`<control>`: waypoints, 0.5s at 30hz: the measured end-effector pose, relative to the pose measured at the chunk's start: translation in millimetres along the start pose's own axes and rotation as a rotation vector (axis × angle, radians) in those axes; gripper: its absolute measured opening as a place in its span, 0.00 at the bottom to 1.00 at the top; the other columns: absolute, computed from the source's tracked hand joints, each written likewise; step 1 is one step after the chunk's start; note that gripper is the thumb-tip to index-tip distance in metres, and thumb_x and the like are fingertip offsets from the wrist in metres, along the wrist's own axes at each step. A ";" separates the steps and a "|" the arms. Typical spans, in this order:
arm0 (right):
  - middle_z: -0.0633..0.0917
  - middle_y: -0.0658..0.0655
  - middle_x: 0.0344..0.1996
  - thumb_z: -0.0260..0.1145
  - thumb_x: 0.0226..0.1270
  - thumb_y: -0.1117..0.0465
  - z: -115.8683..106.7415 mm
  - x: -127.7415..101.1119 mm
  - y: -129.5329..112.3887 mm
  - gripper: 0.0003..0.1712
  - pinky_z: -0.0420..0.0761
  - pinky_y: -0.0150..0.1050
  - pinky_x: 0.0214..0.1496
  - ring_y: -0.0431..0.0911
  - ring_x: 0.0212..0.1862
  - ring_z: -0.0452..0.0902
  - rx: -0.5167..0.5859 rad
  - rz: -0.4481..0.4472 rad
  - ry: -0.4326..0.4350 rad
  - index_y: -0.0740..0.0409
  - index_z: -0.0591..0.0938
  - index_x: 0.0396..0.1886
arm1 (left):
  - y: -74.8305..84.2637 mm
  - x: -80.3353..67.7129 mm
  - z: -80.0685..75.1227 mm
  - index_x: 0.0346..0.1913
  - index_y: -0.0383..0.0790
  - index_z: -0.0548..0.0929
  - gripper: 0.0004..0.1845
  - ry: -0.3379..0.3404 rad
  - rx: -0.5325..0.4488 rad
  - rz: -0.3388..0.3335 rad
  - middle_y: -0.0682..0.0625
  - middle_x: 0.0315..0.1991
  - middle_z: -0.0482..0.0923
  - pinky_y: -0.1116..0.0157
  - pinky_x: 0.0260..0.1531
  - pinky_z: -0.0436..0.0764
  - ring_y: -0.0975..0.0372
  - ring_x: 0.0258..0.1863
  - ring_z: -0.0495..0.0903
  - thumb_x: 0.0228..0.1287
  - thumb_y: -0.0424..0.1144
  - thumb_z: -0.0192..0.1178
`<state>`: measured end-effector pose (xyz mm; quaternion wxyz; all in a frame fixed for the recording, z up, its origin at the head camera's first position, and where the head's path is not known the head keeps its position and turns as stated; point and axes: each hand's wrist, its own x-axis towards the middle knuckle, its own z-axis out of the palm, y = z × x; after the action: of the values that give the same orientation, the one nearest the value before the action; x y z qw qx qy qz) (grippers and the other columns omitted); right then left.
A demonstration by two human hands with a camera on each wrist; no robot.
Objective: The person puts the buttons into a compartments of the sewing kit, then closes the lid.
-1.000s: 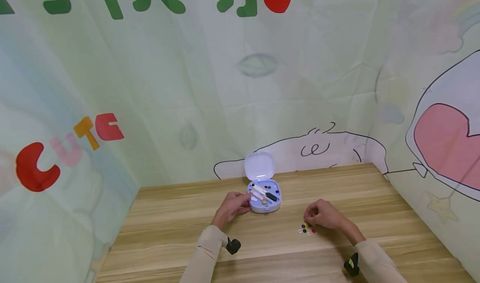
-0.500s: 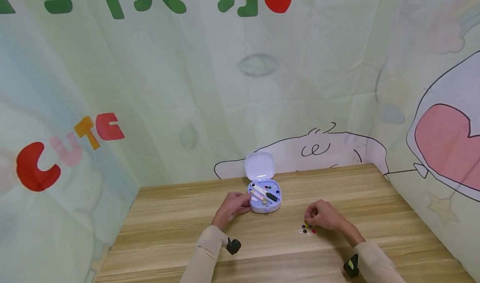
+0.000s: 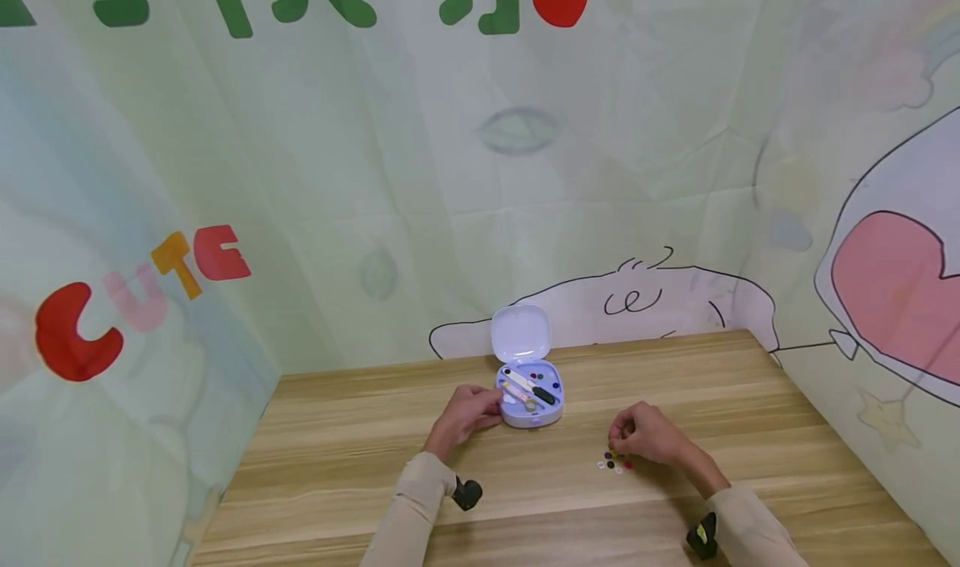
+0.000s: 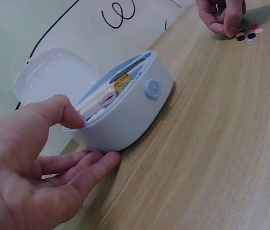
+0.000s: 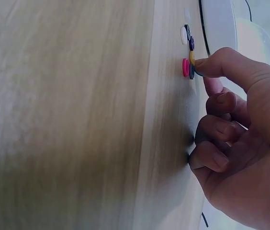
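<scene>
A pale blue-white sewing box (image 3: 531, 421) stands at the back of the table with its lid (image 3: 521, 333) raised. My left hand (image 3: 463, 417) grips its left side, thumb over the rim and fingers against the outer wall. Inside lie a rolled tape measure (image 4: 107, 97), a gold thimble (image 4: 122, 83), a black-ended tool (image 3: 542, 395) and small buttons. To the right, my right hand (image 3: 648, 432) bends over a loose cluster of buttons. Its thumb and index finger pinch a small dark teal button (image 5: 199, 74), mostly hidden by the fingertips. A pink button (image 5: 185, 67) and a yellow button (image 5: 192, 57) lie beside them.
White buttons (image 3: 601, 465) and a black button (image 3: 611, 464) also lie in the cluster on the wooden table (image 3: 540, 500). A printed cloth backdrop (image 3: 360, 217) rises behind the table and along both sides. Both wrists wear black cameras (image 3: 468, 494).
Both hands keep nearly the same positions, the left on the box and the right at the buttons. The head view has shifted very slightly.
</scene>
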<state>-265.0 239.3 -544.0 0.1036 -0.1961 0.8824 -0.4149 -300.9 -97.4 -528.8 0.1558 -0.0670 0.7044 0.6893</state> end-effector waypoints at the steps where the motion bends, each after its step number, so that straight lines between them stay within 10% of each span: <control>1: 0.81 0.48 0.22 0.74 0.57 0.70 -0.1 -0.3 0.1 0.04 0.71 0.28 0.25 0.40 0.25 0.72 0.003 0.000 -0.001 0.59 0.86 0.29 | 0.0 0.1 -0.3 0.52 0.19 0.77 0.17 -0.003 0.002 0.003 0.39 0.40 0.81 0.59 0.47 0.89 0.57 0.38 0.83 0.66 0.31 0.60; 15: 0.82 0.46 0.23 0.74 0.61 0.66 -1.4 -0.4 3.4 0.03 0.74 0.29 0.26 0.39 0.26 0.74 -0.025 -0.027 -0.006 0.55 0.87 0.30 | 0.6 2.0 -0.7 0.51 0.22 0.78 0.15 0.006 0.019 -0.018 0.39 0.41 0.81 0.62 0.46 0.90 0.58 0.38 0.83 0.66 0.31 0.60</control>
<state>-265.9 242.4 -545.7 0.0984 -0.2106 0.8845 -0.4045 -303.0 -97.8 -528.9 0.1605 -0.0741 0.7106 0.6810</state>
